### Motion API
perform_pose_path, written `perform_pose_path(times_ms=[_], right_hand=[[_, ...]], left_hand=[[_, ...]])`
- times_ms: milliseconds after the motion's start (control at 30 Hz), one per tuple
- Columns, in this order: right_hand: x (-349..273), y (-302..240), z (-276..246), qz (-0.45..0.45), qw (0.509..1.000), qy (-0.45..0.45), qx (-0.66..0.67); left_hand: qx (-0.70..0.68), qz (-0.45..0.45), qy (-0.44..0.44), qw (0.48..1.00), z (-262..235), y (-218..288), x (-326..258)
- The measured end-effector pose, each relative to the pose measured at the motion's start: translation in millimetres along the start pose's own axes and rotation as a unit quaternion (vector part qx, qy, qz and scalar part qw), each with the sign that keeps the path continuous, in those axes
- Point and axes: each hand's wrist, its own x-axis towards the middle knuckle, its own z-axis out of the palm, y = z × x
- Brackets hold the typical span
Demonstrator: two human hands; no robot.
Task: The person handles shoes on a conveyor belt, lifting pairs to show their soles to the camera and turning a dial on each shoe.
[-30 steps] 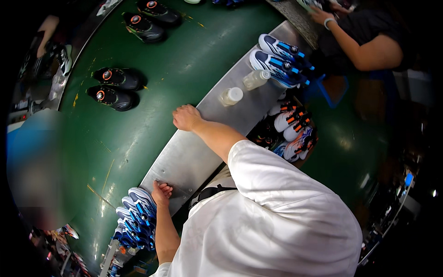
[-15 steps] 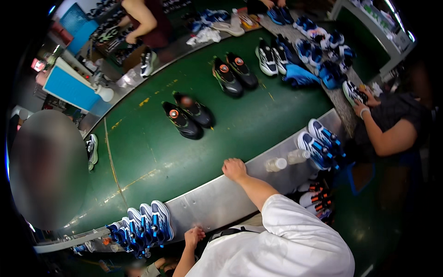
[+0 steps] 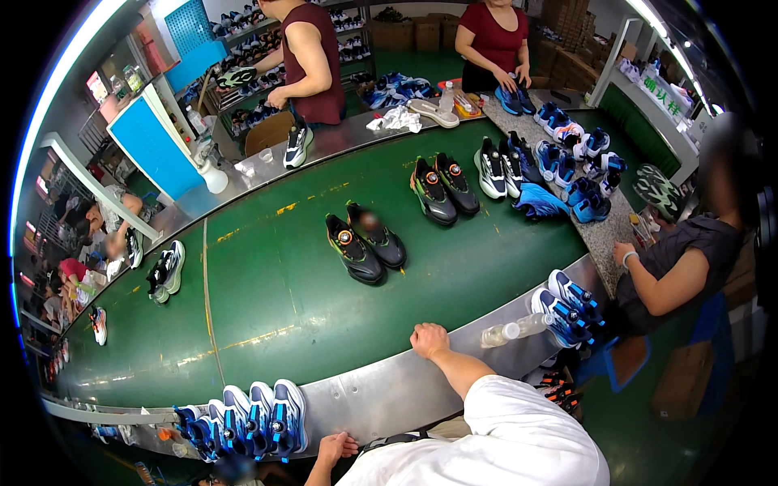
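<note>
My right hand point(image 3: 429, 339) rests, fingers curled in and nothing in them, on the near edge of the green conveyor belt point(image 3: 267, 292). Lower down, my left hand point(image 3: 337, 445) lies at the outer edge of the metal ledge point(image 3: 365, 401), its fingers folded together and holding nothing visible. Just left of it stands a row of several blue-and-white sneakers point(image 3: 288, 413) with dials. Beyond my right hand, a pair of black sneakers point(image 3: 356, 255) with orange-ringed dials sits on the belt. Two clear bottles point(image 3: 498, 334) lie on the ledge to the right.
Farther along the belt are another black pair point(image 3: 433, 198), black-and-white sneakers point(image 3: 490, 170) and a blue shoe piece point(image 3: 541, 201). A blue-and-white pair point(image 3: 559, 316) occupies the right ledge. Co-workers stand across the belt and at the right, beside a stone-topped bench point(image 3: 600, 243).
My view has tilted up, so the belt's far surroundings show more. My left hand has lowered to the ledge edge. At the right, the co-worker's shoe now shows its patterned sole.
</note>
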Motion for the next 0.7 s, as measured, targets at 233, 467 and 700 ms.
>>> perform_pose_path(times_ms=[233,467,700], right_hand=[[-2.8,-4.7,-4.0,0.006,0.999,-0.035,0.004],[-0.2,-4.7,0.4,0.003,0.999,-0.030,0.023],[5.3,5.4,4.1,0.011,0.999,-0.028,0.028]], left_hand=[[-0.011,0.000,0.059,0.998,11.0,-1.7,-7.0],[0.023,0.099,0.161,0.982,21.8,-21.3,-39.8],[0.320,0.156,0.315,0.879,10.6,-97.5,-36.9]])
